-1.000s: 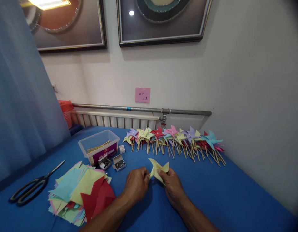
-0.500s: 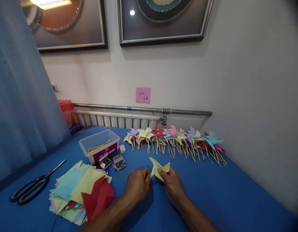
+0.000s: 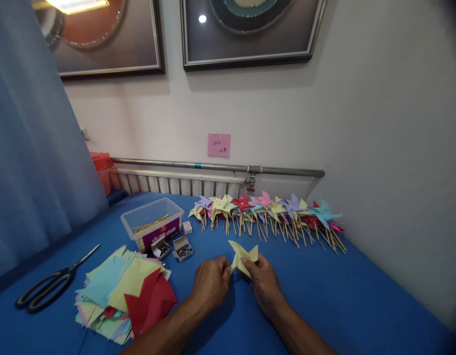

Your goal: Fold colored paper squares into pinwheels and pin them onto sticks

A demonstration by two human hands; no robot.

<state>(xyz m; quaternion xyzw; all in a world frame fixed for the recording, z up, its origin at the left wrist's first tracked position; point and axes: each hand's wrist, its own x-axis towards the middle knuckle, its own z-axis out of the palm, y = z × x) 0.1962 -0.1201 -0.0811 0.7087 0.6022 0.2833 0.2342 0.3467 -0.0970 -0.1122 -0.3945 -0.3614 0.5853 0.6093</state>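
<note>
A pale yellow paper pinwheel is raised above the blue table in front of me, its blades folded in. My right hand pinches it, thumb pressed on the middle and fingers behind. Close on its left side, my left hand is closed with fingertips right at the pinwheel's lower left edge. What lies inside those fingers is hidden; a thin pale bit shows between them and the paper. Left of my left arm lies a pile of coloured paper sheets, with red cut paper on top.
Finished pinwheels on sticks lie in a row at the back. A plastic tub holds wooden sticks. Small boxes of metal pins stand before it. Black-handled scissors lie at left, near the blue curtain.
The yellow pinwheel's right blade has shifted slightly inward, toward the left, under my right hand. Both hands have otherwise stayed nearly in place.
</note>
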